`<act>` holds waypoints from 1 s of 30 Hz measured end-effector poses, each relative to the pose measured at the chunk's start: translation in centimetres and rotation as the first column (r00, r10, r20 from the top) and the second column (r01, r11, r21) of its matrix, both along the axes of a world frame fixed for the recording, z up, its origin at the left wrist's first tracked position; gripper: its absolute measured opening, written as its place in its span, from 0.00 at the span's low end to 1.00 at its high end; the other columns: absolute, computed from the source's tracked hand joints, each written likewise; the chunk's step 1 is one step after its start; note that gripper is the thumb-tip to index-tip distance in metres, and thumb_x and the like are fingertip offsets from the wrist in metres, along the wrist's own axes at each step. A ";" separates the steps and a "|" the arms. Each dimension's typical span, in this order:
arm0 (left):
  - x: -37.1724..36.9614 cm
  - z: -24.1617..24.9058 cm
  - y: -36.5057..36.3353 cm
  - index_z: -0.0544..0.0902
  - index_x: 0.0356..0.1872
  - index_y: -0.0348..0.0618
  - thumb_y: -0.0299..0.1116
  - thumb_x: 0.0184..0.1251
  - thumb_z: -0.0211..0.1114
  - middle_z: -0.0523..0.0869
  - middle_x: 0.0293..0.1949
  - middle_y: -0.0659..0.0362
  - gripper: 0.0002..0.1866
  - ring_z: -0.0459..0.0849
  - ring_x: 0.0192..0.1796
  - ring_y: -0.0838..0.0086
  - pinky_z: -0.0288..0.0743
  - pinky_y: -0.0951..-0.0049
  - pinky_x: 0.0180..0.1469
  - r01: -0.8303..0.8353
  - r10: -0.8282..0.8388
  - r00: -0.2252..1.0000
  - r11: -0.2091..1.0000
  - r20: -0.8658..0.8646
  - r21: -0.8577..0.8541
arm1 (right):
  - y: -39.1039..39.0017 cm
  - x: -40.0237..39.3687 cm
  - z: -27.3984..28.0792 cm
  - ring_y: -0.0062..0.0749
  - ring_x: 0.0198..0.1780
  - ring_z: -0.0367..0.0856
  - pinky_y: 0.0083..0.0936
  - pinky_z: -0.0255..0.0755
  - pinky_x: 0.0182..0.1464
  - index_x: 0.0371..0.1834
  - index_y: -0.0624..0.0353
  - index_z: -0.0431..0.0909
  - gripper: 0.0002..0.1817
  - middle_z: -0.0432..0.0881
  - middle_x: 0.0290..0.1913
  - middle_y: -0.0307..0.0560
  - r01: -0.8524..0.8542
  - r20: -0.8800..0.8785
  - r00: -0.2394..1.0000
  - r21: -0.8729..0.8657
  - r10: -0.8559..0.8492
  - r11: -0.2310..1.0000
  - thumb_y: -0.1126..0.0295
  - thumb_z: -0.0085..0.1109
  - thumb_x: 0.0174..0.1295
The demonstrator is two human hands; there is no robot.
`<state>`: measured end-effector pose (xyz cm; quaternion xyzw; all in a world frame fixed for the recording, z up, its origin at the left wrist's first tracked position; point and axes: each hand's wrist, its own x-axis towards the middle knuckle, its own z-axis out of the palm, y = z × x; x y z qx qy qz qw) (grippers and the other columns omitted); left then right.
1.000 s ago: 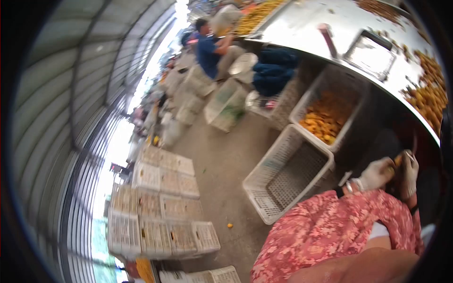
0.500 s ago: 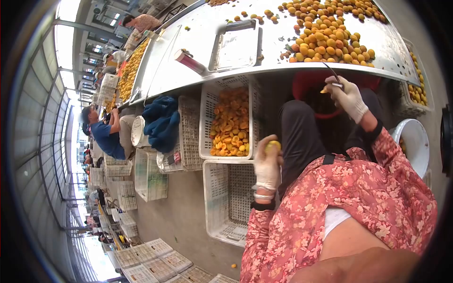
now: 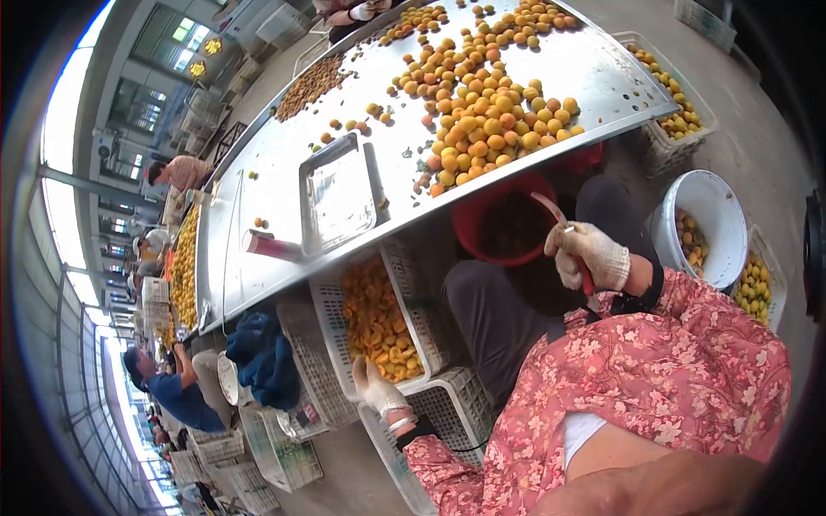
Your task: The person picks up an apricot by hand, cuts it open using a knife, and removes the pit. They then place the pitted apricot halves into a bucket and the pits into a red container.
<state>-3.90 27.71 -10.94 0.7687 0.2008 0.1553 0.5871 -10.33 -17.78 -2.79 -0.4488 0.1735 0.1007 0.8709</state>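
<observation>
My right hand [image 3: 594, 256], in a white glove, is closed around a curved knife [image 3: 549, 208]. Its blade points up and away, and a red handle part shows below the fist. My left hand [image 3: 379, 389], gloved too, is at the near rim of a white crate [image 3: 413, 297] of orange apricot halves [image 3: 372, 318]. Its fingers look stretched out, and no fruit shows in them. Below that crate is a second white crate [image 3: 465, 404], partly covered by my left arm. Beyond my knees a red tub [image 3: 465, 219] holds dark bits I cannot make out.
Whole apricots [image 3: 482, 120] are heaped on the metal table [image 3: 275, 206], near a metal tray [image 3: 331, 206] and a red cylinder [image 3: 274, 246]. To my right are a white bucket [image 3: 727, 202] and crates of fruit. A co-worker [image 3: 181, 391] sits at the left.
My left hand has moved from beside my knee to the crate of apricot halves, and the yellow fruit it held no longer shows. My right hand has drawn closer with the knife. The view has turned.
</observation>
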 end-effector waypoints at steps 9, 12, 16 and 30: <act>10.2 4.1 -14.7 0.83 0.49 0.32 0.28 0.68 0.63 0.86 0.45 0.55 0.13 0.82 0.49 0.73 0.74 0.73 0.57 0.485 -0.485 0.872 0.874 0.069 0.019 | 0.1 -3.4 1.2 0.31 0.19 0.75 0.28 0.71 0.25 0.36 0.62 0.73 0.10 0.77 0.21 0.47 -0.380 -0.194 0.912 -0.076 0.360 0.922 0.65 0.56 0.64; 13.9 3.8 -19.5 0.83 0.50 0.32 0.29 0.66 0.65 0.87 0.45 0.53 0.14 0.83 0.48 0.72 0.75 0.72 0.56 0.580 -0.585 0.804 0.811 0.107 0.074 | -0.8 -3.8 0.8 0.26 0.17 0.71 0.25 0.66 0.22 0.34 0.59 0.73 0.09 0.74 0.20 0.42 -0.405 -0.231 0.897 -0.086 0.377 0.910 0.65 0.56 0.65; 17.1 3.1 -25.3 0.83 0.51 0.36 0.35 0.67 0.65 0.88 0.49 0.47 0.16 0.87 0.51 0.62 0.77 0.67 0.57 0.577 -0.586 0.807 0.753 -0.076 0.316 | -2.9 -3.6 0.2 0.21 0.15 0.65 0.22 0.59 0.16 0.33 0.56 0.72 0.07 0.68 0.18 0.36 -0.105 -0.251 0.964 -0.057 0.087 0.993 0.67 0.54 0.67; 24.1 1.1 -34.1 0.79 0.57 0.49 0.46 0.56 0.70 0.83 0.50 0.50 0.27 0.80 0.55 0.54 0.69 0.55 0.60 0.599 -0.482 0.752 0.217 -0.449 0.771 | -9.4 2.1 -8.9 0.27 0.07 0.61 0.28 0.58 0.11 0.31 0.53 0.68 0.26 0.60 0.11 0.35 0.110 -0.127 0.987 0.068 -0.101 0.992 0.40 0.54 0.68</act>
